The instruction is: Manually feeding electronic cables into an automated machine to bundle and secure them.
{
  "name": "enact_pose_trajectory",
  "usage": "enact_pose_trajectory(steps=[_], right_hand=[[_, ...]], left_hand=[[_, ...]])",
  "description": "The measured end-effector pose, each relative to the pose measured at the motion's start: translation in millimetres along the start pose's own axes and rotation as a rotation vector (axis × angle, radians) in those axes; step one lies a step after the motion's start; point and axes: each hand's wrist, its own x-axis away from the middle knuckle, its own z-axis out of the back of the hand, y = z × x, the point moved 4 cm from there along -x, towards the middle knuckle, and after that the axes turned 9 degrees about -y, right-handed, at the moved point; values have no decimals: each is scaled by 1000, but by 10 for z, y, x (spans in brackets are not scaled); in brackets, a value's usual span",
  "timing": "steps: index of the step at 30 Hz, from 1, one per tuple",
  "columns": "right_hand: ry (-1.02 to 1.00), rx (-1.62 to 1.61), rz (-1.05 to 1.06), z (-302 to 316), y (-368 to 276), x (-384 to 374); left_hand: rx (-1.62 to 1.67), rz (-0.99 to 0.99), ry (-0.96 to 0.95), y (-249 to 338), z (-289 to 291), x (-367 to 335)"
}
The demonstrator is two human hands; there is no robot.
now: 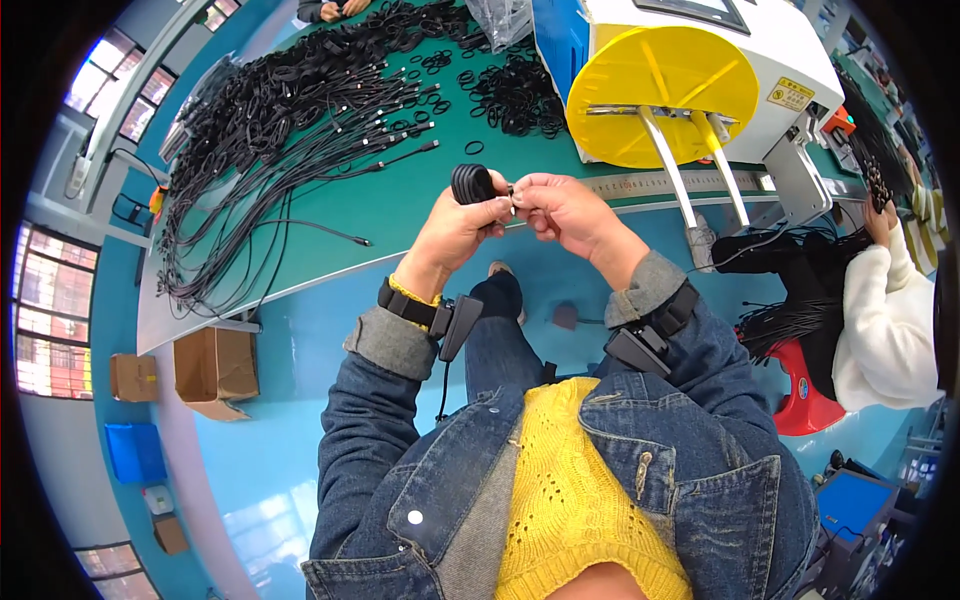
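A black cable wound into a tight coil [470, 184] stands in my left hand [448, 235], whose fingers are closed around it. Beside it, my right hand [580, 218] pinches the small metal-tipped connector [513, 198] at the cable's end, and its fingertips almost meet those of my left hand. Both hands are above the near edge of the green table [400, 215]. To the left and beyond lies a large heap of loose black cables [270, 150], several with their plugs toward the middle. Small black rings [520, 98] are piled farther back, beyond my hands.
A white and blue machine [790, 60] with a yellow disc [660, 75] and two metal prongs stands at the right. A ruler [650, 183] runs along the table edge. Someone in a white fleece [885, 325] sits at right, near a red stool [800, 395]. Another person's hands [340, 10] show far off.
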Motion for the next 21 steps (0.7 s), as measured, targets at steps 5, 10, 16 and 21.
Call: enact_pose_trajectory(steps=[5,10,16,21], right_hand=[[-86,-35,137,-121,105,223],[-178,-74,83,-267,213,503],[-67,239,-22,-112,-39,636],[-27,1097,51,-228,-358,608]], left_hand=[[97,-56,2,-231,52,111],[153,-46,-29,-306,-65,129],[23,194,-85,-327,-363,194],[-352,358,-152,-353,-428,243]])
